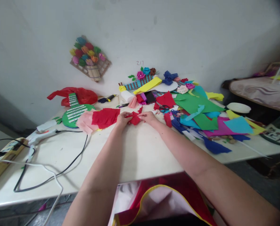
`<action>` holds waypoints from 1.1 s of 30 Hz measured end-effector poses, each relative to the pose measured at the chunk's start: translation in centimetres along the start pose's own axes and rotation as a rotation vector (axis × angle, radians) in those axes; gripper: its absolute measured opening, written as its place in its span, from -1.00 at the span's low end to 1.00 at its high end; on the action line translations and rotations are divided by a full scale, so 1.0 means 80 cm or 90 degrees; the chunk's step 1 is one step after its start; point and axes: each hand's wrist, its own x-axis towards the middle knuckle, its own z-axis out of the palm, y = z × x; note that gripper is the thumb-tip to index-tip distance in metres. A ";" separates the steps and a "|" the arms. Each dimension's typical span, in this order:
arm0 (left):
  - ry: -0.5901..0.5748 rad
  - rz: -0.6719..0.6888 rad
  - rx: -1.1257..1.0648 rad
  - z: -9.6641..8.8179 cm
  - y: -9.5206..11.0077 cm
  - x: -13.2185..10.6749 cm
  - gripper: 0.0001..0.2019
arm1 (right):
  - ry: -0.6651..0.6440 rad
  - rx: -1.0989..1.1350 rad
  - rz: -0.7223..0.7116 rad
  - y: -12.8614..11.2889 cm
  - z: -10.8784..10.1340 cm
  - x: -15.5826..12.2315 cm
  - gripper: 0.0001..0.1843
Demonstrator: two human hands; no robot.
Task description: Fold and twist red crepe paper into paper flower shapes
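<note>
A small piece of red crepe paper point(135, 118) is stretched between my two hands just above the white table. My left hand point(124, 119) pinches its left edge, and my right hand point(147, 117) pinches the right side with fingertips together. To the left of my left hand lies a larger red crepe sheet point(105, 117), partly over a pale pink sheet point(87, 122). Beyond my right hand, dark-handled scissors point(163, 108) rest against another red piece point(165, 99).
At left are a white glue gun point(43, 135) with a looping black cable point(80, 150), a power strip point(7, 160) and a green guitar-shaped craft point(75, 111). Green paper point(194, 105) and other coloured scraps cover the right side. Paper roses point(146, 72) stand at the back.
</note>
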 end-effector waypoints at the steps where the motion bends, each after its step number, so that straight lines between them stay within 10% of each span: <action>1: 0.002 -0.001 0.000 0.000 0.000 0.000 -0.70 | -0.015 0.006 -0.011 -0.003 -0.002 -0.003 -0.79; 11: 0.015 -0.023 -0.023 -0.002 -0.004 0.003 -0.76 | -0.005 -0.270 -0.121 0.008 0.000 0.002 -0.69; 24: 0.108 0.157 0.384 -0.007 0.012 0.000 -0.85 | -0.026 -0.597 -0.169 -0.010 0.006 -0.013 -0.73; 33: -0.111 0.124 0.369 -0.017 0.007 -0.003 -0.68 | -0.013 -0.619 -0.264 -0.009 0.000 -0.016 -0.79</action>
